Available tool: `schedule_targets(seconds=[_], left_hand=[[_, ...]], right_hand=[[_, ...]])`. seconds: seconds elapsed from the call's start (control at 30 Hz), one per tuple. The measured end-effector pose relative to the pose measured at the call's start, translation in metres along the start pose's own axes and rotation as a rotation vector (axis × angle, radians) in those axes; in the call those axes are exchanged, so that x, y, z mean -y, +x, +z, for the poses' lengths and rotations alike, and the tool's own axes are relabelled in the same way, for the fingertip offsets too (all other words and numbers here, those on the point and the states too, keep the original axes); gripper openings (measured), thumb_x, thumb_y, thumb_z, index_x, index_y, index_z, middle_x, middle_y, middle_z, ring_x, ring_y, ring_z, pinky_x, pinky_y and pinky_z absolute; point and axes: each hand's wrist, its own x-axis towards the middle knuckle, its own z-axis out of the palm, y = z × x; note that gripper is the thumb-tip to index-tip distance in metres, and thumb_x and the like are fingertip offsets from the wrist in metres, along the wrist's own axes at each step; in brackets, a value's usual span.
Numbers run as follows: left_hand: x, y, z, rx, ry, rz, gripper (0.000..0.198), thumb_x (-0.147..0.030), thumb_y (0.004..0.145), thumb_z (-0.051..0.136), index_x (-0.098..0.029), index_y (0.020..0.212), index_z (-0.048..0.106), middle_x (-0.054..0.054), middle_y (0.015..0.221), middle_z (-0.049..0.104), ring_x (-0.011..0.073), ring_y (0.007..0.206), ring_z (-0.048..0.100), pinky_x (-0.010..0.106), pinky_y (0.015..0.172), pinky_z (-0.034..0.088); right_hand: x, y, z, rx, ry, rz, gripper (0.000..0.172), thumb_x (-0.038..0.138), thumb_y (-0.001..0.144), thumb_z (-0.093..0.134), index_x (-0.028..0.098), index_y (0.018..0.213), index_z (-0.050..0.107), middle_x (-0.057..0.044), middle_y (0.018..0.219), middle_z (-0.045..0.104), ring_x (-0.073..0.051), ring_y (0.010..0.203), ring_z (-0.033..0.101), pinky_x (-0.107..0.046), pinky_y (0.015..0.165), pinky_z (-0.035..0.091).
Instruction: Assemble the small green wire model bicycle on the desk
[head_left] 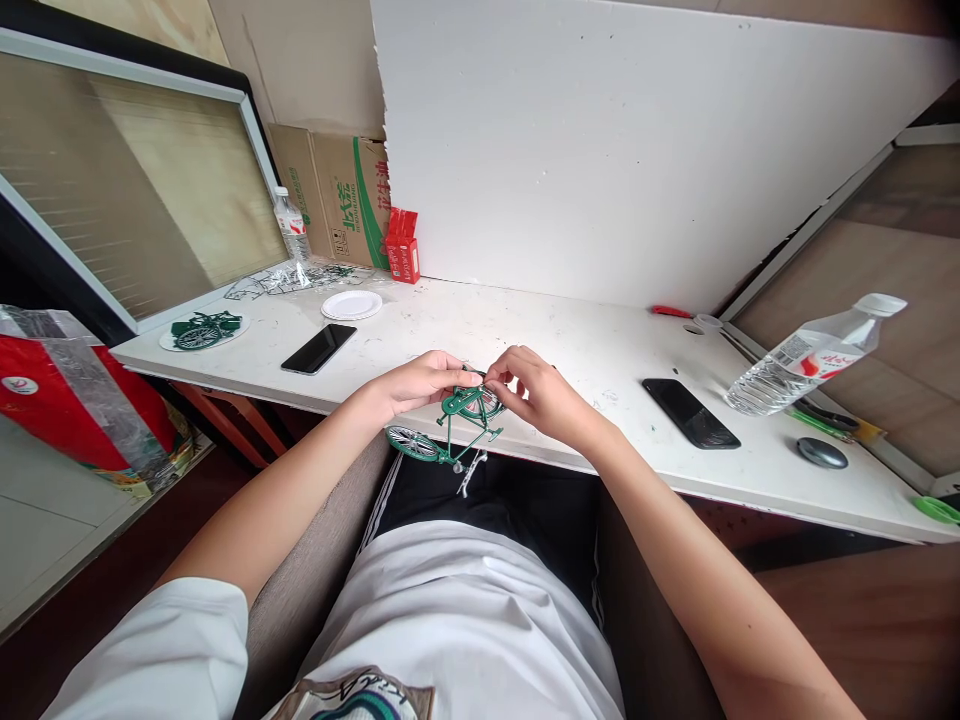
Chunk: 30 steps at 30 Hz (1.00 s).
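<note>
A small green model bicycle (pixel 448 427) hangs at the front edge of the white table (pixel 570 340), above my lap. My left hand (pixel 417 381) is closed round its upper frame from the left. My right hand (pixel 537 390) pinches at the wheel on the bicycle's upper right with thumb and fingertips. The lower left wheel sticks out below my left hand, and a pale kickstand hangs down beneath the frame.
Two black phones (pixel 319 348) (pixel 690 412) lie on the table. A water bottle (pixel 814 354) lies at the right, another bottle (pixel 291 226) stands at the back left. There are also a white paper plate (pixel 352 305), a plate with green parts (pixel 202 330), red cartons (pixel 403 245), a cardboard box (pixel 337 195) and a dark round object (pixel 822 453).
</note>
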Motion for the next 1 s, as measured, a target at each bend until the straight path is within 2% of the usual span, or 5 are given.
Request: schedule_targets(seconds=[0.2,0.43,0.73,0.9,1.0], left_hand=[[-0.0014,0.0002,0.0046,-0.048,0.023,0.01,0.038,-0.043,0.074,0.093,-0.01,0.083,0.078,0.004,0.076,0.07,0.0116,0.071,0.06,0.025,0.069,0.044],[-0.0022,0.0004,0.0079,-0.096,0.059,0.053,0.034,-0.041,0.078,0.09,-0.01,0.081,0.078,0.004,0.071,0.069,0.0105,0.064,0.056,0.025,0.065,0.043],[0.0005,0.002,0.0064,-0.1,0.054,0.092,0.042,-0.044,0.076,0.091,-0.009,0.096,0.082,0.009,0.087,0.076,0.0139,0.077,0.063,0.026,0.073,0.045],[0.0024,0.0033,0.0078,-0.104,0.018,0.093,0.041,-0.045,0.076,0.091,-0.009,0.093,0.081,0.01,0.089,0.077,0.014,0.077,0.064,0.027,0.074,0.047],[0.0036,0.004,0.0085,-0.113,0.011,0.092,0.042,-0.046,0.077,0.091,-0.009,0.094,0.081,0.01,0.092,0.077,0.0149,0.079,0.065,0.028,0.076,0.047]], right_hand=[[-0.0033,-0.0009,0.0013,-0.012,-0.019,0.005,0.006,0.023,0.107,0.058,0.022,0.103,0.063,-0.007,0.1,0.065,-0.022,0.094,0.061,-0.037,0.082,0.052],[-0.0038,-0.0006,0.0004,-0.037,-0.027,0.005,0.007,0.025,0.107,0.059,0.023,0.105,0.065,-0.009,0.103,0.067,-0.024,0.095,0.061,-0.04,0.082,0.053],[-0.0038,-0.0007,0.0015,-0.108,-0.038,-0.029,0.011,0.028,0.107,0.06,0.024,0.109,0.069,-0.01,0.105,0.07,-0.026,0.101,0.061,-0.043,0.082,0.056],[-0.0017,-0.0011,0.001,-0.128,-0.075,-0.029,0.015,0.032,0.108,0.058,0.026,0.109,0.072,-0.011,0.109,0.073,-0.028,0.105,0.063,-0.042,0.077,0.056],[-0.0011,-0.0016,0.0022,-0.151,-0.106,-0.034,0.017,0.032,0.108,0.057,0.025,0.108,0.072,-0.01,0.105,0.074,-0.028,0.101,0.065,-0.042,0.075,0.056]])
